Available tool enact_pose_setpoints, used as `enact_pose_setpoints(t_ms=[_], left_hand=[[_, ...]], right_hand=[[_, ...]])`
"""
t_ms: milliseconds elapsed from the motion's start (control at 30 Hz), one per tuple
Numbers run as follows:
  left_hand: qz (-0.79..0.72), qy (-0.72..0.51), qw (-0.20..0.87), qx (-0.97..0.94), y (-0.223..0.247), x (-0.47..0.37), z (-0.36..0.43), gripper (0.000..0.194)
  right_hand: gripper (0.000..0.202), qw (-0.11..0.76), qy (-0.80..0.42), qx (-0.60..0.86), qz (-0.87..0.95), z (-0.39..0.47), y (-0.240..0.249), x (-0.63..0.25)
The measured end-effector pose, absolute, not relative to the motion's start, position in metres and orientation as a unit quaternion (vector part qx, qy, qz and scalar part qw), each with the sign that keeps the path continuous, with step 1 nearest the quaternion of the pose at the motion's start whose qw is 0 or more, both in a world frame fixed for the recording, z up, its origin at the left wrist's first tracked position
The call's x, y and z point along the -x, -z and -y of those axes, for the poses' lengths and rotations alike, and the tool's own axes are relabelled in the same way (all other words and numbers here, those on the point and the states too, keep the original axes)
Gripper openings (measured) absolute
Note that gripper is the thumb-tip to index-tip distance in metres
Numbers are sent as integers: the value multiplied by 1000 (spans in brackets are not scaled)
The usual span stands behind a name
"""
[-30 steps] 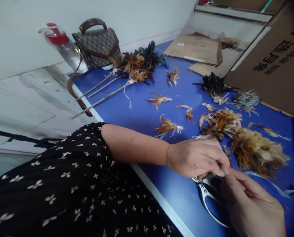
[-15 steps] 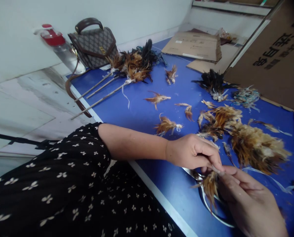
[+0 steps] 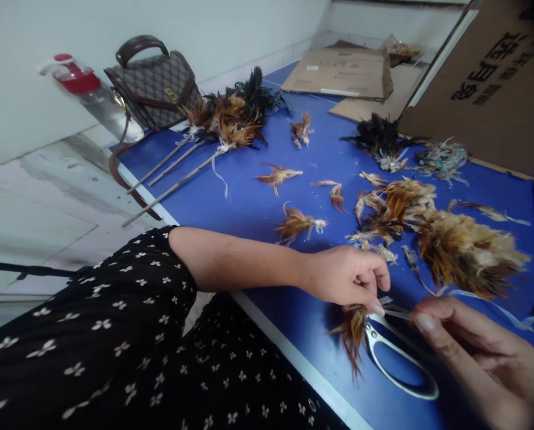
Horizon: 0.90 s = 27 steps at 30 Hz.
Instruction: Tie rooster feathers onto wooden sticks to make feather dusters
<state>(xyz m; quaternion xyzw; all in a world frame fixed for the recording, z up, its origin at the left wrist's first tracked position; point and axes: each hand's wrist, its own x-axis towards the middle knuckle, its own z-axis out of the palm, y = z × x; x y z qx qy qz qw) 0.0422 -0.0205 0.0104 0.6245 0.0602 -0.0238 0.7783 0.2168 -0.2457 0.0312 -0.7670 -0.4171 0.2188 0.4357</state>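
Note:
My left hand [image 3: 350,278] pinches a small bunch of brown feathers [image 3: 353,340], whose tips hang down over the blue table [image 3: 249,206]. Between my two hands stretches a thin whitish strip [image 3: 398,313]; my right hand [image 3: 477,352] grips its far end between thumb and forefinger. Below the hands lie metal scissors [image 3: 399,364], with the blades hidden under my left hand. Beyond my right hand is a large heap of tan and brown feathers [image 3: 468,254]. A tied brown bunch [image 3: 299,226] lies above my left forearm.
Three feather-topped sticks [image 3: 172,188] lie at the far left beside a patterned handbag [image 3: 155,86] and a red-capped bottle [image 3: 99,98]. Black feathers [image 3: 381,140], a bluish tangle of strips [image 3: 444,161] and flat cardboard [image 3: 338,71] sit farther back. A cardboard box [image 3: 486,89] stands at right.
My hands have moved apart, my right hand shifting rightward with the strip now stretched between them. The feather bunch has moved left, and more of the scissors shows. The view has shifted slightly.

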Motion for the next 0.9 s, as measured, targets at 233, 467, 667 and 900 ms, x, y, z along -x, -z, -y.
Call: enact_pose_setpoints(t_ms=[233,467,667,900], left_hand=[[-98,67,798,-591,-19,-42,30,41],[-60,103,805,-581,-25,-41,39,39],[-97,59,823,-556,-22,-41,33,46],[-107,33,833,-542,-15,-43,26,47]], right_hand=[[22,439,-186,677,560,234,-44,-208],[17,480,-108,658,570,218,-41,-186],[16,456,75,716,523,229,-35,-200],[15,436,-13,667,604,235,-21,-202]])
